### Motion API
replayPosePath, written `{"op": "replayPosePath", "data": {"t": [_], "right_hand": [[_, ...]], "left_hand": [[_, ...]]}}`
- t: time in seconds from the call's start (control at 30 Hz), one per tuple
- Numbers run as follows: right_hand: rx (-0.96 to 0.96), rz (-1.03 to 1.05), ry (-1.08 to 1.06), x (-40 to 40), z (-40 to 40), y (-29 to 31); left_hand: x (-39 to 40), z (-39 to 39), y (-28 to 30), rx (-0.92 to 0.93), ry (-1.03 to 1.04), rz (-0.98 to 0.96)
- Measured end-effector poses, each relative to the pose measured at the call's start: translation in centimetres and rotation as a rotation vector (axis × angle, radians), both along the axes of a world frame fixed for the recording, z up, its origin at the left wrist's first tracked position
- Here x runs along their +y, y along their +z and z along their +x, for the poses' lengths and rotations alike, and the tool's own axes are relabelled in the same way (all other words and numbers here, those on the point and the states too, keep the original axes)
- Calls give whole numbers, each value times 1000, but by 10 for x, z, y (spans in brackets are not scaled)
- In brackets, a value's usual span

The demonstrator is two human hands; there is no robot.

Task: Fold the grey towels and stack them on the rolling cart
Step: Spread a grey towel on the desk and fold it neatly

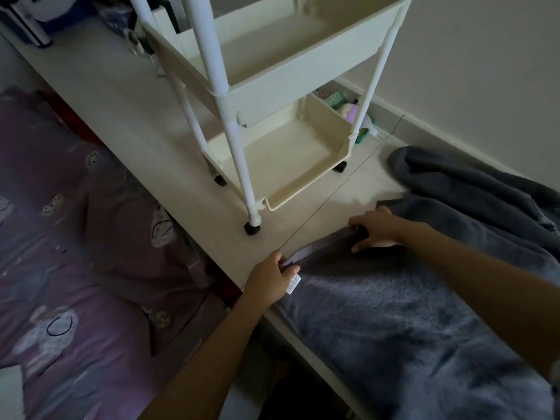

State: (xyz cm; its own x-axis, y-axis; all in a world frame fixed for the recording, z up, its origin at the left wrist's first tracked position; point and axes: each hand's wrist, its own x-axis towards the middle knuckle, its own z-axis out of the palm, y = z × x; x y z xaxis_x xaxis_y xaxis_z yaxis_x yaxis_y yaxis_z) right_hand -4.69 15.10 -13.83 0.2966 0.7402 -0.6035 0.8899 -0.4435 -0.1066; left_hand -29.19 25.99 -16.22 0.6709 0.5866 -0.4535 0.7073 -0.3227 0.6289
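A grey towel [394,322] lies spread over the white table [127,110] in front of me, its near part hanging toward me. My left hand [269,281] pinches the towel's left far corner, beside a white care label [294,283]. My right hand [377,227] grips the far edge of the same towel further right, fingers curled over the hem. More grey towels [472,189] lie crumpled at the right, behind my right arm. The cream rolling cart [272,86] stands on the table just beyond my hands, its two visible trays bare.
A bed with purple patterned bedding [75,253] lies along the table's left side. Small toiletries [348,107] sit behind the cart by the wall [485,71]. Dark clutter [36,19] fills the far left end of the table. The cart's black wheels [252,228] rest near the towel's edge.
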Motion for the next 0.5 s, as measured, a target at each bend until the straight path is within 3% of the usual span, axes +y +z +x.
{"op": "replayPosePath", "data": {"t": [0.1,0.23,0.37,0.5], "right_hand": [[29,13,-40,-7,-1,10],[164,361,-238,-34,11,46],[68,664,-375,-72,18,98],[-129,824,-511,-117,31,149]], "left_hand": [[8,3,10,-87,75,-181],[5,11,36,-279,108,-124],[-5,42,78,-522,66,-60],[-20,90,124,-684,15,-59]]}}
